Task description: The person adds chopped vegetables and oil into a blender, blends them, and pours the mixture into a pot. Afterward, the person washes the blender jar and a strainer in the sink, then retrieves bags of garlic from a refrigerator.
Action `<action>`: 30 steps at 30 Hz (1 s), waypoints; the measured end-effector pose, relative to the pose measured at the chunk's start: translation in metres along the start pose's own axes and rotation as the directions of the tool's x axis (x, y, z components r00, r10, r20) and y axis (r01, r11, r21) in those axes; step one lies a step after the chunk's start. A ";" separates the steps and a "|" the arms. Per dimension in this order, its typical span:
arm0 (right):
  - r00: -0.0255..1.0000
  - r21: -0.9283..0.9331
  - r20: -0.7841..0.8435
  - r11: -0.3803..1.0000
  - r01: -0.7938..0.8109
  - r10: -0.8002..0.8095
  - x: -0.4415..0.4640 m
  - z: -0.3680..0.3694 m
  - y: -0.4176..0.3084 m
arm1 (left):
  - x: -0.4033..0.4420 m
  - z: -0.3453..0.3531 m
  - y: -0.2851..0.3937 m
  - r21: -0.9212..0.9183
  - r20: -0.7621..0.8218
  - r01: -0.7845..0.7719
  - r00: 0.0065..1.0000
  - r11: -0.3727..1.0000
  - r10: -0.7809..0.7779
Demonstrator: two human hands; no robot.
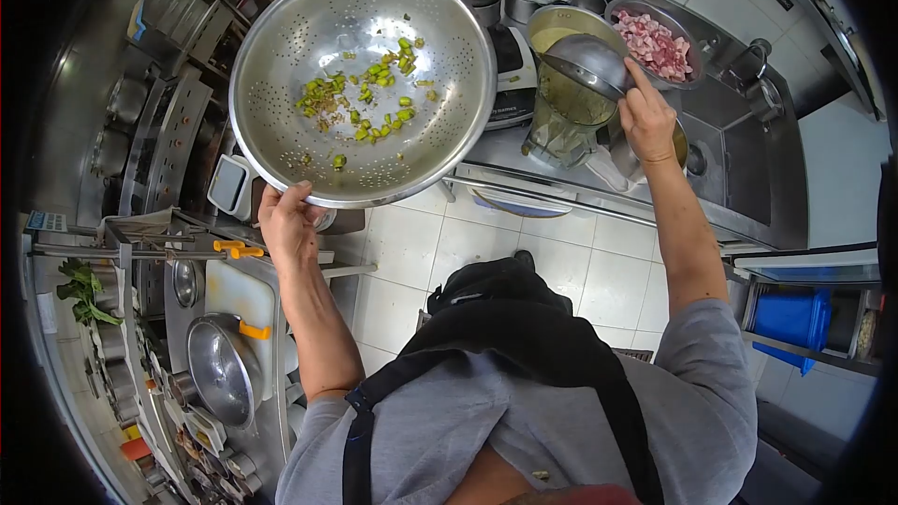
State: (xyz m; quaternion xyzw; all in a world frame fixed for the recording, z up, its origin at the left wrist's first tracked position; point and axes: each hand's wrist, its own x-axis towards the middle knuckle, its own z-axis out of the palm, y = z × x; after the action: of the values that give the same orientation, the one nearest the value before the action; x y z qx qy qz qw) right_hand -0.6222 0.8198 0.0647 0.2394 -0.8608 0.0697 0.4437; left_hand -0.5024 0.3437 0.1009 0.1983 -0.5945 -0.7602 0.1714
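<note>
Pinching the colander (449,75) rim in my left hand (288,223), right hand (647,120) clasping a bowl (589,58) tipped over the jug (563,126), I'm perhaps pouring, contents hidden; next calls for steady tilting.

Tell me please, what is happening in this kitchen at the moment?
A person is holding one thing in each hand. The left hand grips the rim of a large colander, with chopped green pieces scattered inside. The right hand holds a metal bowl, tilted above a clear jar at the counter; I cannot tell whether anything is pouring out. Beyond the right hand is a container of what looks like raw meat.
</note>
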 end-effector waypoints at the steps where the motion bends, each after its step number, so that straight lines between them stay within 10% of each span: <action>1: 0.998 0.013 -0.052 1.000 -0.016 0.017 0.001 -0.001 -0.002 | 0.001 0.000 0.002 -0.007 -0.008 -0.013 1.000 1.000 0.012; 9: 0.986 0.028 -0.091 0.990 -0.141 0.143 0.007 0.004 -0.007 | 0.022 0.012 -0.002 0.029 -0.003 -0.034 0.999 0.999 0.034; 12: 0.872 0.089 -0.457 0.985 -0.151 0.175 0.059 -0.017 -0.005 | 0.023 0.046 -0.003 -0.014 0.068 -0.080 0.994 0.997 0.081; 22: 0.955 -0.163 -0.288 0.980 -0.117 0.066 0.160 0.031 0.012 | 0.009 0.177 0.001 -0.046 0.278 -0.187 0.941 0.981 0.192; 30: 0.968 0.184 -0.191 0.975 -0.125 0.160 0.134 0.056 0.014 | 0.028 0.229 -0.013 0.011 0.254 -0.196 0.949 0.981 0.187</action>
State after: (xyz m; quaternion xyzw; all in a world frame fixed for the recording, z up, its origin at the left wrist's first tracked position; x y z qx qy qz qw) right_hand -0.7354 0.7665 0.1395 0.2051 -0.8164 0.1991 0.5018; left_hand -0.6425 0.5245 0.1348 0.0447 -0.6416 -0.7481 0.1637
